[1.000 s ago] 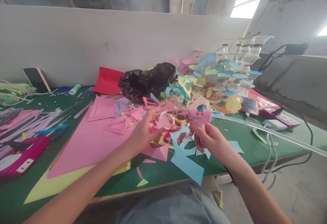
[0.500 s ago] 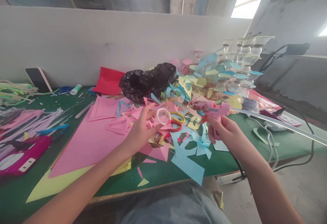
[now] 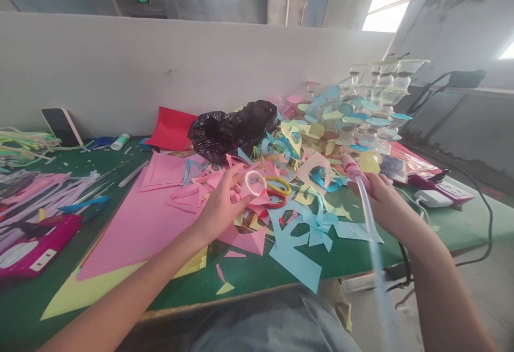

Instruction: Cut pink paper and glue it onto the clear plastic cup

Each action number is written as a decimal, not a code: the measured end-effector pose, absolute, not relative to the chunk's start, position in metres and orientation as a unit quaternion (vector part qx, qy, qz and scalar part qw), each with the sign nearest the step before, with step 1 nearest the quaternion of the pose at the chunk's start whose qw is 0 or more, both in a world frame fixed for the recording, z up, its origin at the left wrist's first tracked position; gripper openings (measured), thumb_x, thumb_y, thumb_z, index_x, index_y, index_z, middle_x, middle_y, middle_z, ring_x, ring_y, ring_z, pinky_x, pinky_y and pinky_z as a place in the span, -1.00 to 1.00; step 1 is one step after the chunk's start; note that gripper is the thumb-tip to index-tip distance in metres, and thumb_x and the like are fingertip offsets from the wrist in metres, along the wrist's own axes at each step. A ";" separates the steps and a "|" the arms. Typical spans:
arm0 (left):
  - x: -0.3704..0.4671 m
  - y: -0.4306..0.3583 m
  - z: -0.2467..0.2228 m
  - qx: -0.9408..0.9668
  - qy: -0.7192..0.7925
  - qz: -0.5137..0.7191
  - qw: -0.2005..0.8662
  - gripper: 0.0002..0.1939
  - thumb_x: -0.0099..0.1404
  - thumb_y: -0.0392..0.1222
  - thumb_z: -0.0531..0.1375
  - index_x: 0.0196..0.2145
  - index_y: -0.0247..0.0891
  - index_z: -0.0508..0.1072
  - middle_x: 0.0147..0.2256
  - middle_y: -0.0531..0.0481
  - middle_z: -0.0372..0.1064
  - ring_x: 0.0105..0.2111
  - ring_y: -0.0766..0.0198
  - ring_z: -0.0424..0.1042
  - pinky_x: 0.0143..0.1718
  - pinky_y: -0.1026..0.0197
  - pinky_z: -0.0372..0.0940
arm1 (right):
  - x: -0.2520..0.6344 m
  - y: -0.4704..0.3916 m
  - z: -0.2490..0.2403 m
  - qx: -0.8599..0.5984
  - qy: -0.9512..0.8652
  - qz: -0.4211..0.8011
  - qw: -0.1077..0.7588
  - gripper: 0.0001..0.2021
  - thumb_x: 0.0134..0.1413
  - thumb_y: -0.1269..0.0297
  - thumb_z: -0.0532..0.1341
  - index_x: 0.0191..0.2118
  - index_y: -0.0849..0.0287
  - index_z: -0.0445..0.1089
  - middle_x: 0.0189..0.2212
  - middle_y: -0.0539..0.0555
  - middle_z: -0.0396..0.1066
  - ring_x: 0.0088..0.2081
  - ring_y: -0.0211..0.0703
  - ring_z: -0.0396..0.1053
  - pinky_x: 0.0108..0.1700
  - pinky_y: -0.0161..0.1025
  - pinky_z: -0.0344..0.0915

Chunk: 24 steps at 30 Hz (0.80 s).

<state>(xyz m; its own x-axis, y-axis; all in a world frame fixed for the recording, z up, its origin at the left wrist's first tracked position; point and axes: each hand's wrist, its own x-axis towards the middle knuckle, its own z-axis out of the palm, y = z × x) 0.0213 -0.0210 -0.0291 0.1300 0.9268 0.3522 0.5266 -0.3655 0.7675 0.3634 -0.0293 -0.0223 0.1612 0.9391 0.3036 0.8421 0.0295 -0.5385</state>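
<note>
My left hand point(image 3: 223, 202) pinches a small clear round plastic cup point(image 3: 256, 183) with a whitish rim between thumb and fingers, above the paper scraps. In my right hand point(image 3: 383, 199) is a pink hot glue gun point(image 3: 352, 167), its nozzle directed away toward the back of the table. A long clear glue stick point(image 3: 375, 250) sticks out of its rear toward me. Just right of the cup lie scissors point(image 3: 280, 187) with yellow and red handles. Blue paper offcuts point(image 3: 295, 261) lie between my two hands.
Pink paper sheets point(image 3: 132, 229) lie at left, with a magenta power strip point(image 3: 44, 242) beyond them. A black plastic bag point(image 3: 233, 132) sits at the back. Stacked clear cups point(image 3: 387, 97) stand back right, near another power strip point(image 3: 445, 188) with cables. A phone point(image 3: 62, 127) leans on the partition.
My right hand has moved right with the glue gun and turned it, so the nozzle now faces away and the glue stick swings toward me. My left hand has stayed put with the cup.
</note>
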 end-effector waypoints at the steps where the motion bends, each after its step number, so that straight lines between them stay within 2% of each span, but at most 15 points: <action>1: 0.021 -0.021 -0.029 0.713 0.510 0.419 0.239 -0.34 0.25 0.00 0.26 0.24 -0.02 0.11 0.16 -0.14 0.33 0.23 0.04 0.25 0.10 0.00 0.27 | 0.366 -0.027 -0.024 -0.704 -0.639 0.069 0.303 -0.64 0.24 -0.04 -0.03 -0.13 0.10 0.31 -0.12 0.24 0.33 -0.17 0.08 0.39 -0.15 -0.05 0.31; 7: 0.021 -0.022 -0.028 0.715 0.516 0.413 0.227 -0.34 0.25 -0.02 0.27 0.24 -0.04 0.12 0.15 -0.16 0.35 0.21 0.04 0.29 0.08 0.02 0.29 | 0.374 -0.018 -0.035 -0.759 -0.602 0.045 0.245 -0.53 0.24 -0.09 -0.08 0.03 0.15 0.23 -0.01 0.30 0.22 -0.16 0.12 0.40 -0.16 -0.04 0.30; 11: 0.021 -0.021 -0.028 0.717 0.515 0.411 0.228 -0.34 0.26 -0.05 0.26 0.24 -0.05 0.12 0.14 -0.17 0.35 0.21 0.04 0.28 0.06 0.03 0.30 | 0.376 -0.013 -0.043 -0.764 -0.604 0.025 0.225 -0.51 0.28 -0.06 -0.11 0.06 0.21 0.24 0.00 0.33 0.23 -0.16 0.13 0.43 -0.15 -0.04 0.30; 17: 0.020 -0.020 -0.030 0.720 0.510 0.410 0.231 -0.34 0.25 -0.07 0.27 0.24 -0.03 0.12 0.16 -0.16 0.33 0.22 0.06 0.26 0.08 0.03 0.29 | 0.379 -0.004 -0.058 -0.762 -0.613 -0.029 0.207 -0.52 0.31 0.00 -0.07 0.08 0.28 0.28 -0.02 0.38 0.26 -0.03 0.22 0.39 -0.10 -0.02 0.31; 24: 0.019 -0.019 -0.032 0.714 0.529 0.407 0.210 -0.35 0.25 0.02 0.25 0.23 -0.01 0.14 0.12 -0.19 0.36 0.09 0.03 0.40 -0.01 -0.01 0.35 | 0.385 0.001 -0.069 -0.760 -0.621 -0.095 0.165 -0.51 0.29 0.08 -0.02 0.14 0.34 0.28 -0.02 0.43 0.29 -0.01 0.29 0.34 -0.06 0.06 0.29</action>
<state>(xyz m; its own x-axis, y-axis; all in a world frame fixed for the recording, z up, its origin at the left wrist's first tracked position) 0.0191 -0.0187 -0.0316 0.1082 0.9269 0.3595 0.5849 -0.3517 0.7309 0.3852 0.0014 -0.0690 0.2106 0.9128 0.3498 0.9757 -0.1743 -0.1325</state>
